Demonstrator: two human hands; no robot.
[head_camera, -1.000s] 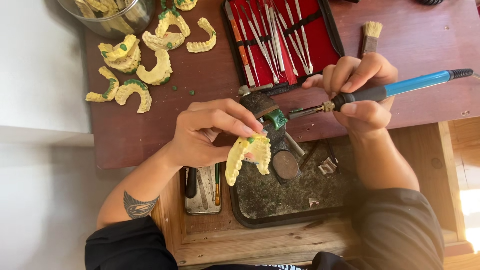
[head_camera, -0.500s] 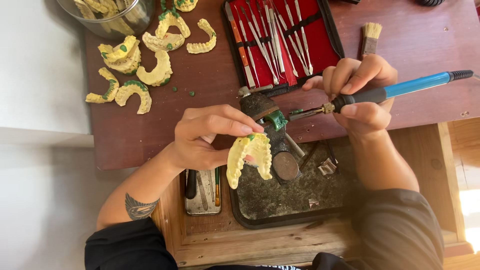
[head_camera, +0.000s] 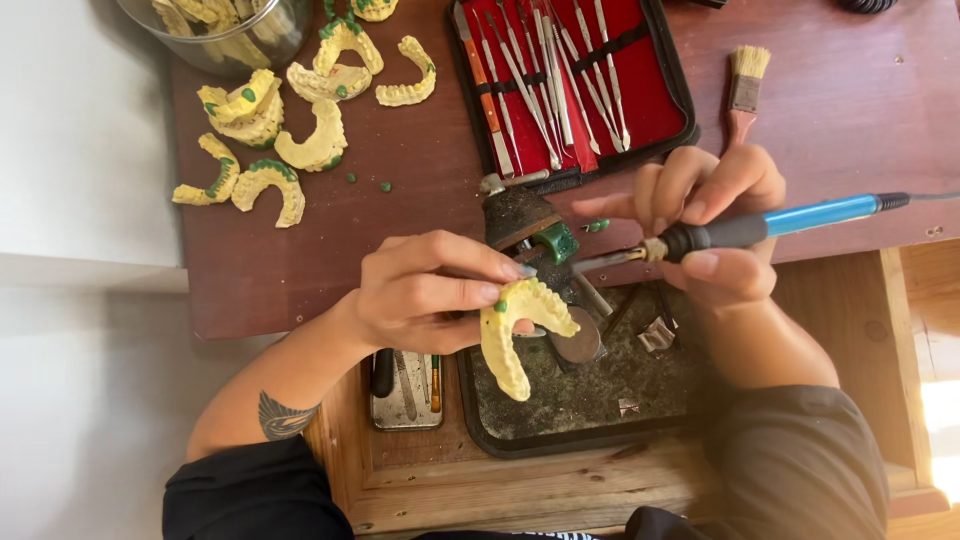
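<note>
Over dark tray: left hand grips yellow dental cast; right hand grips blue-handled tool.

Reddish wooden desk, pale floor

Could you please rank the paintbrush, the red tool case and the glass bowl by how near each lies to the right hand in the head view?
From the right hand:
1. Paintbrush: just above the knuckles, on the table.
2. Red tool case: up and toward the middle, open, full of metal instruments.
3. Glass bowl: far top corner on the other side, holding yellow casts.
</note>
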